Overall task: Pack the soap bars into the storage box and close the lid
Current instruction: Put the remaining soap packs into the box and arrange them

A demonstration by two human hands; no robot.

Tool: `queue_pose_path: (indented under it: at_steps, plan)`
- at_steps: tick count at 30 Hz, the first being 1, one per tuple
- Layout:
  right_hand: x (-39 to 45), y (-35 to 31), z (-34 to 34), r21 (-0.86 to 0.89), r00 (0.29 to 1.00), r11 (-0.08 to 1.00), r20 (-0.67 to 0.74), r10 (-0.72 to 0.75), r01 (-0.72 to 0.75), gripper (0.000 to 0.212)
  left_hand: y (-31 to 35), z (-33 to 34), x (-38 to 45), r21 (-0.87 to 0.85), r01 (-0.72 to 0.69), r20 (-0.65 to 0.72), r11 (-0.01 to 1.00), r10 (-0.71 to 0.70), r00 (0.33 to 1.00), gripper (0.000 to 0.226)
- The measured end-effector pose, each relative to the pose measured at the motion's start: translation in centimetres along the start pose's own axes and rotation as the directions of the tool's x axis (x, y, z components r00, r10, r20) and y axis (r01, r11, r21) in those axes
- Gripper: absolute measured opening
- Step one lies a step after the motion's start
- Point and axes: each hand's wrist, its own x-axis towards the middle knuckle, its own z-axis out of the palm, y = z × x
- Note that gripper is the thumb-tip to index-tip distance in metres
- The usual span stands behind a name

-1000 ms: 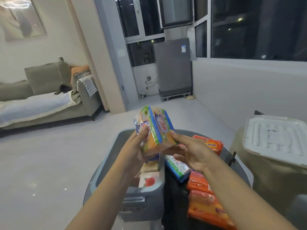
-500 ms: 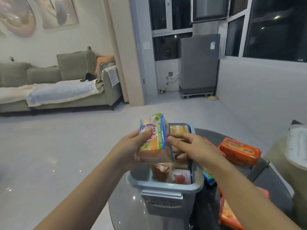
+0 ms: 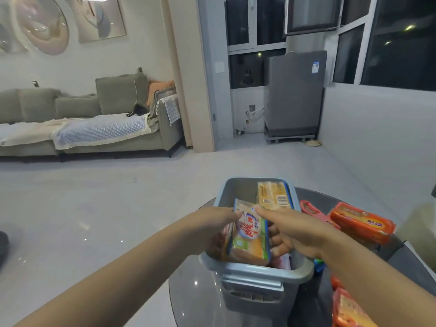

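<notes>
**Soap pack going down into the box**

Where a second ago both hands were holding it above the rim, the yellow soap pack is now sinking into the grey storage box at lower centre, the left hand and right hand pinching its top corners. Orange soap bars are waiting at right; packing is continuing, with the box standing open.

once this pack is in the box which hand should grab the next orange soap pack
Right. The orange soap packs lie on the table right of the storage box, beside the right hand. The left hand would probably have to cross the box.
</notes>
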Motion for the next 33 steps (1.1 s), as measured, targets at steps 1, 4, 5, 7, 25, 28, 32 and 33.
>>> queue_pose_path:
  at_steps: [1, 4, 5, 7, 25, 28, 32, 33]
  plan:
    - [0.0, 0.0, 0.0, 0.000, 0.999, 0.999, 0.029, 0.043, -0.043, 0.045, 0.0, -0.2, -0.1, 0.038, 0.056, 0.011, 0.998, -0.057, 0.998, 0.043]
    - [0.3, -0.5, 0.0, -0.051, 0.986, 0.987, 0.062, 0.154, -0.151, 0.039, -0.1, -0.3, 0.2, 0.059, 0.152, 0.069, 0.987, -0.156, 0.985, 0.051]
    - [0.5, -0.7, 0.0, -0.071, 0.979, 0.980, 0.071, 0.192, -0.187, 0.040, 0.0, -0.1, 0.4, 0.050, 0.180, 0.088, 0.982, -0.184, 0.979, 0.051]
    - [0.9, -1.0, 0.1, -0.112, 0.959, 0.959, 0.091, 0.270, -0.260, 0.047, 0.1, 0.1, 0.8, 0.081, 0.217, 0.093, 0.973, -0.224, 0.970, 0.048]
    - [4.9, 0.1, 1.3, -0.146, 0.876, 0.863, -0.088, 0.475, -0.483, 0.046, -1.0, 1.4, 3.6, -0.091, 0.275, -0.026, 0.957, -0.278, 0.960, 0.026]
    - [4.8, 0.1, 1.3, -0.181, 0.865, 0.847, -0.054, 0.498, -0.499, 0.047, -0.9, 1.4, 3.6, -0.086, 0.267, -0.013, 0.960, -0.269, 0.963, 0.030]
    - [4.5, -0.1, 1.2, -0.181, 0.870, 0.854, -0.020, 0.493, -0.488, 0.052, -1.0, 1.7, 3.4, -0.078, 0.210, -0.038, 0.975, -0.214, 0.976, 0.034]
    - [4.4, -0.1, 1.3, -0.181, 0.878, 0.862, -0.021, 0.477, -0.473, 0.054, -1.0, 1.8, 3.3, -0.099, 0.174, -0.055, 0.980, -0.180, 0.982, 0.031]
